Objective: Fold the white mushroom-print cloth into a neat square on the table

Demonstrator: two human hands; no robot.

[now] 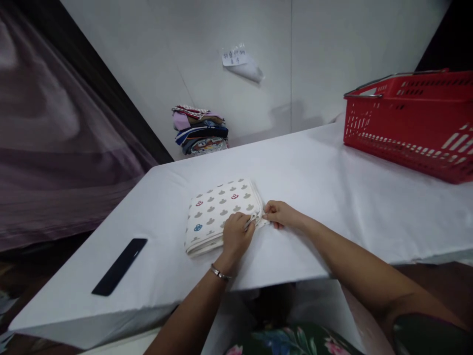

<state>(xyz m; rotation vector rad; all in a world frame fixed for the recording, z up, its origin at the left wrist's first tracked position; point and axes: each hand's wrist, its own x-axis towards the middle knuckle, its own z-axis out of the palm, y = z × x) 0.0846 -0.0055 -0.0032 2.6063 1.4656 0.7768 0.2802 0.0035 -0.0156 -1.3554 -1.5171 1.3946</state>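
A folded white cloth with grey, red and blue printed motifs lies flat on the white-covered table. My left hand, with a metal bracelet at its wrist, grips the cloth's near right corner, thumb and fingers closed on the layers. Just to the right, my right hand pinches a bit of the same cloth that sticks out from that corner. What lies under the fingertips is partly hidden.
A dark flat phone-like slab lies at the table's left. A red shopping basket stands at the right. Folded clothes are stacked beyond the far edge, by the wall. A paper note hangs above, and a purple curtain hangs left.
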